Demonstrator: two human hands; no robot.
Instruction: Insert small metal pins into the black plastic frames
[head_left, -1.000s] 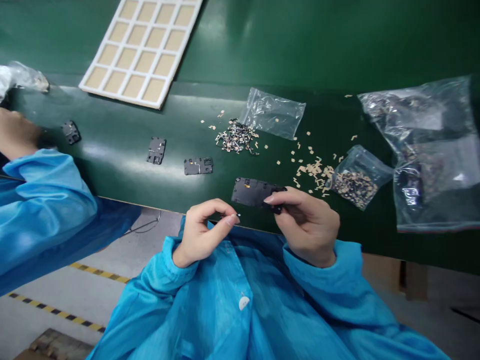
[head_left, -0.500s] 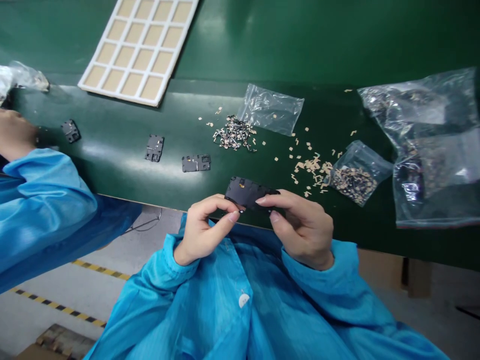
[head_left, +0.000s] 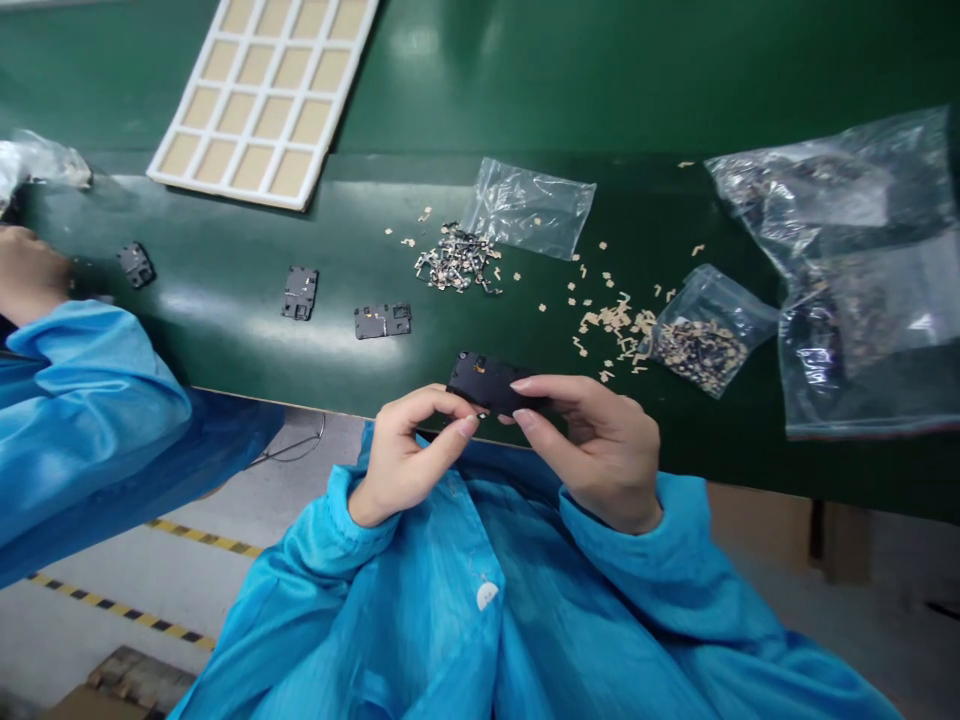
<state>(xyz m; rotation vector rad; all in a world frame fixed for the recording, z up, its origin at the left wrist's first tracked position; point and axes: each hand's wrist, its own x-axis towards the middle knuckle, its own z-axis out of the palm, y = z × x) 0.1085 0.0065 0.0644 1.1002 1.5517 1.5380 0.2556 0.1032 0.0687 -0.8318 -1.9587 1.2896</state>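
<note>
A flat black plastic part with a small gold-coloured spot near its top edge is held above the front edge of the table. My left hand pinches its left end between thumb and forefinger. On the right side, my right hand has its thumb and fingers closed on the part, and its fingertips cover that end. Two similar black parts, one nearer and one farther left, lie on the table beyond my left hand. Past my hands is a pile of small metal pieces.
A white grid tray lies at the back left. Beige pieces are scattered beside a small bag; larger clear bags lie at right, another clear bag behind the pile. A co-worker's sleeve and hand are at left.
My right hand's fingertips have shifted slightly left along the black part, with the thumb now higher against its lower edge. The view has shifted a little; the left hand keeps its hold.
</note>
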